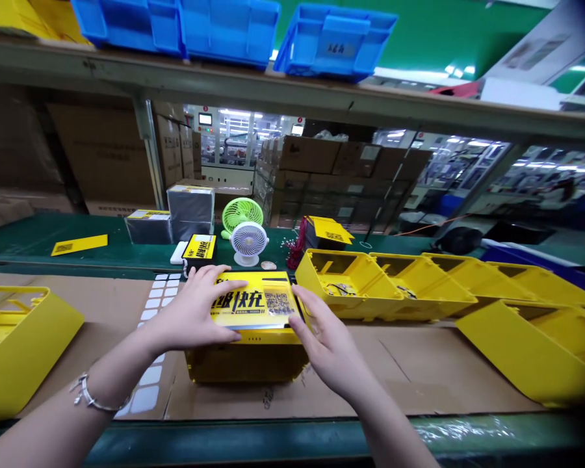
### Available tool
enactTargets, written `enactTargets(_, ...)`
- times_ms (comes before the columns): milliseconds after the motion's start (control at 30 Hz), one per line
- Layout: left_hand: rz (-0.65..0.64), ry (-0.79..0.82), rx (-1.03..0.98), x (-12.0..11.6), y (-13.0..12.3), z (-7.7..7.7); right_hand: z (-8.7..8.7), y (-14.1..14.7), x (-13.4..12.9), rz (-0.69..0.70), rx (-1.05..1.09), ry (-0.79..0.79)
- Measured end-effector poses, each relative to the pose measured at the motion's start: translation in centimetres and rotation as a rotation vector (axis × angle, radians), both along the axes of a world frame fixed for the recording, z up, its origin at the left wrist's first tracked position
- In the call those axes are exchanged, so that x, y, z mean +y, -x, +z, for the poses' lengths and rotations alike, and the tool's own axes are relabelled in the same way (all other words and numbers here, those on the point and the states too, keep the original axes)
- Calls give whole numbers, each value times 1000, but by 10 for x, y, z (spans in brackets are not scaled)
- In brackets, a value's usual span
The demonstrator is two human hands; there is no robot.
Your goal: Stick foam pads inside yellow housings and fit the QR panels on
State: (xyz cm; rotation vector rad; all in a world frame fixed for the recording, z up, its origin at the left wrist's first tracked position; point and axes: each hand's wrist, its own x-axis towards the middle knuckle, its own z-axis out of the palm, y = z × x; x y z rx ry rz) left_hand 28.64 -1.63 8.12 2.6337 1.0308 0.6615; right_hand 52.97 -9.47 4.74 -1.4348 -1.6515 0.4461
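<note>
A yellow label panel with black characters and a QR code lies on top of a yellow case, whose open side faces me. My left hand rests on the panel's left part, fingers spread, thumb along its front edge. My right hand is at the right end, its fingertips touching the panel's right edge and corner. Both hands have their fingers apart. The case stands on brown cardboard.
Yellow cases stand in a row at the right, another yellow case at the left. White stickers lie left of centre. Behind are a white fan, a green fan and grey boxes. Blue bins sit on the shelf above.
</note>
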Motion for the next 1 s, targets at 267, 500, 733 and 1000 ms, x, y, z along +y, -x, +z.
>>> enactTargets(267, 5, 171, -21, 13, -10, -18, -22, -28, 7, -11, -99, 67)
enactTargets(500, 6, 175, -27, 15, -17, -13, -35, -37, 15, 40, 210, 82)
enactTargets(733, -40, 129, 94, 18, -18, -18, -20, -44, 14, 122, 183, 205)
enactTargets(1000, 15, 313, 2, 12, 33, -42, -4, -63, 46, 370, 74, 272)
